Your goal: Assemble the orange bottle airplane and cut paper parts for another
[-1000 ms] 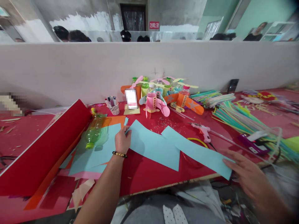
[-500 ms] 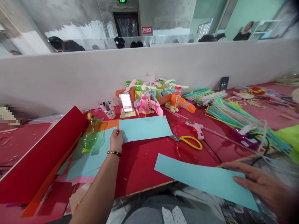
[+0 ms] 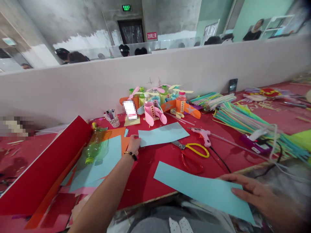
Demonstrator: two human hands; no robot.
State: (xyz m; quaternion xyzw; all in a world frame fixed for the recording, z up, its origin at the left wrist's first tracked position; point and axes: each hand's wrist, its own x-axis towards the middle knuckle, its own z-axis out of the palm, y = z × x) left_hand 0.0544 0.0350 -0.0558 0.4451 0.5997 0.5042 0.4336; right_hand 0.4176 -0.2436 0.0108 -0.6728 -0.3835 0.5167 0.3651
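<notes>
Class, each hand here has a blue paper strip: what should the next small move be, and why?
Probably, the right hand should draw its blue strip fully over the red table: the end in that hand juts out past the table's front, while the left hand holds the other strip within the table's bounds.

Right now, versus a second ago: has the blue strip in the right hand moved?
Yes: down the picture, the blue strip sitting farther below the pink glue gun than before.
</notes>
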